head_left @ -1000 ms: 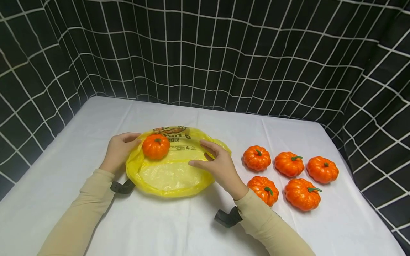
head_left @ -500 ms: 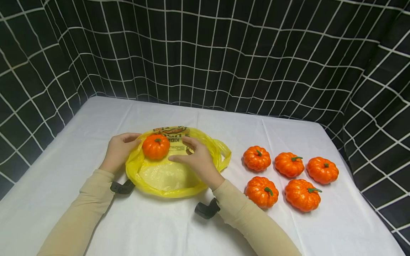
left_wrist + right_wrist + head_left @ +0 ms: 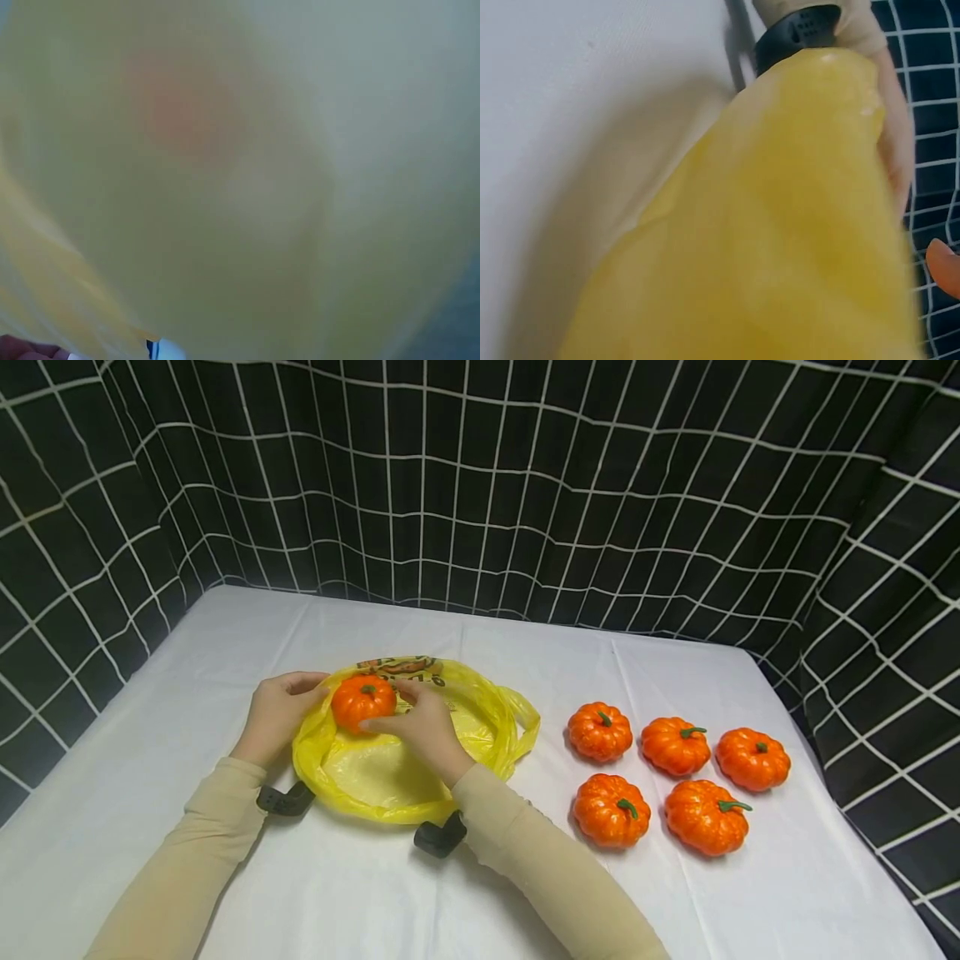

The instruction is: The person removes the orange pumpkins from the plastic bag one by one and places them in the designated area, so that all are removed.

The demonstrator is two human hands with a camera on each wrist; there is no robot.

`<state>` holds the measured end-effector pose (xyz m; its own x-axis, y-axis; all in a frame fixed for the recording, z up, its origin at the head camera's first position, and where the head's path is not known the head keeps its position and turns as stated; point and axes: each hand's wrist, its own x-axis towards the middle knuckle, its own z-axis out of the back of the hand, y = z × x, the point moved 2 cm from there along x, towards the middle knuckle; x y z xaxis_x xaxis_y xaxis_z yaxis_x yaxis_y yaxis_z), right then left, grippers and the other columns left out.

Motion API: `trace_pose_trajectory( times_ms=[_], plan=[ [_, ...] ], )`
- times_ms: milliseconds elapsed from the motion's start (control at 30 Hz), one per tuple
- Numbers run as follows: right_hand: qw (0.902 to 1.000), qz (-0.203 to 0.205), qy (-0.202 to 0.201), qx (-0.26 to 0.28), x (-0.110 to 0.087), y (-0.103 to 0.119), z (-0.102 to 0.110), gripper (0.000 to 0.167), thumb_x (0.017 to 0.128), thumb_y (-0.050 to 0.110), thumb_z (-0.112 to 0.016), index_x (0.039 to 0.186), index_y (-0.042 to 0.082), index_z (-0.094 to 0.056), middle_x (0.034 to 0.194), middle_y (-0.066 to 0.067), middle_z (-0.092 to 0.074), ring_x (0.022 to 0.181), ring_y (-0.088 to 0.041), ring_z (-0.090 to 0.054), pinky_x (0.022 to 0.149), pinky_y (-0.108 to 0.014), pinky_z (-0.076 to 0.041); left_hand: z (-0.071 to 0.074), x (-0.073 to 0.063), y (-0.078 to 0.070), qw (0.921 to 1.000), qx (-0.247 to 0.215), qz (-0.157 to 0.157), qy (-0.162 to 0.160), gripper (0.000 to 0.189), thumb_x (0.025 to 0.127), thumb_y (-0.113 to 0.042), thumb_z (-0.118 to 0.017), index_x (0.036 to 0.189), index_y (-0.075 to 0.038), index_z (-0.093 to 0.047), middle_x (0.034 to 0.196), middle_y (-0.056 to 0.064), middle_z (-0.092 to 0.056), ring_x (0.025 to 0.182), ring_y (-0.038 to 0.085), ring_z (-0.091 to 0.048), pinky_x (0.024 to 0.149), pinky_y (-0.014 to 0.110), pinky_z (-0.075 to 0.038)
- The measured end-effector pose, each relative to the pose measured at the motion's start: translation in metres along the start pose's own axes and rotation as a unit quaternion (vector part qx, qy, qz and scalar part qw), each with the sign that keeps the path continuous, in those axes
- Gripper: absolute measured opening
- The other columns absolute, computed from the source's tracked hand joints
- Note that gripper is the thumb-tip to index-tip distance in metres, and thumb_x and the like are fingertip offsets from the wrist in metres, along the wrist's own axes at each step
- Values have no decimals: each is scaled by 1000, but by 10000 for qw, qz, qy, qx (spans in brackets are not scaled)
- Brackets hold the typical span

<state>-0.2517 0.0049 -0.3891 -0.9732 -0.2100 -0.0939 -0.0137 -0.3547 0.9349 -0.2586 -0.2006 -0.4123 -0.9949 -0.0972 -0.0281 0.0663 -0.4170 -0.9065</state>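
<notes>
In the head view, a yellow plastic bag (image 3: 375, 806) lies with its mouth spread wide on the white cloth. An orange toy pumpkin (image 3: 352, 702) with a green stem is inside the bag's left part. My left hand (image 3: 279, 714) grips the bag's left rim; its fingertips are partly hidden behind the rim. My right hand (image 3: 426, 727) reaches over the bag, thumb and forefinger spread at the pumpkin's right side, thumb over its lower edge. Whether it touches the pumpkin is unclear. Blurred yellow bag film (image 3: 225, 247) fills most of the left wrist view.
Several more orange pumpkins (image 3: 705, 817) stand in two rows on the right side of the table (image 3: 525, 643). A bag handle (image 3: 525, 718) sticks out at the bag's right. Black curtains with a white grid (image 3: 480, 485) surround the table's back and sides.
My right hand has moved left from the bag's right rim across its mouth to the pumpkin inside. The bag's right handle has come into sight. My left hand has stayed in place.
</notes>
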Motion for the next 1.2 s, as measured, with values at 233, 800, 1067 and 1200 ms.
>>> trace_pose_trajectory(
  times_ms=[233,800,1067,1200],
  plan=[
    [9997,-206,44,-96,6,-2,-11,80,76,20,-86,145,5,-47,150,-14,-49,139,-29,-47,119,-41,-38,1,-1,0,10000,-19,55,8,41,98,-24,-57,132,0,-61,136,22,-61,132,35,-52,112,46,-45],
    [9987,-438,-271,-57,20,-7,-20,70,80,11,-82,142,2,-50,145,-15,-54,134,-28,-53,115,-38,-42,0,-1,0,9999,-26,99,39,40,99,-23,-56,132,-1,-61,136,22,-61,130,34,-53,110,44,-47],
    [9981,-436,-412,-119,19,-10,-17,66,79,10,-82,138,3,-55,141,-13,-59,130,-27,-56,113,-36,-45,-2,-1,1,10000,-76,34,42,41,99,-24,-57,132,0,-61,136,22,-61,130,34,-53,110,44,-46],
    [9983,-314,-444,-207,14,-10,-12,63,78,12,-83,135,2,-59,135,-13,-63,125,-26,-60,109,-35,-49,-2,-1,1,10000,-59,5,39,41,99,-24,-57,131,0,-61,135,23,-61,130,35,-53,109,44,-47]
  ],
)
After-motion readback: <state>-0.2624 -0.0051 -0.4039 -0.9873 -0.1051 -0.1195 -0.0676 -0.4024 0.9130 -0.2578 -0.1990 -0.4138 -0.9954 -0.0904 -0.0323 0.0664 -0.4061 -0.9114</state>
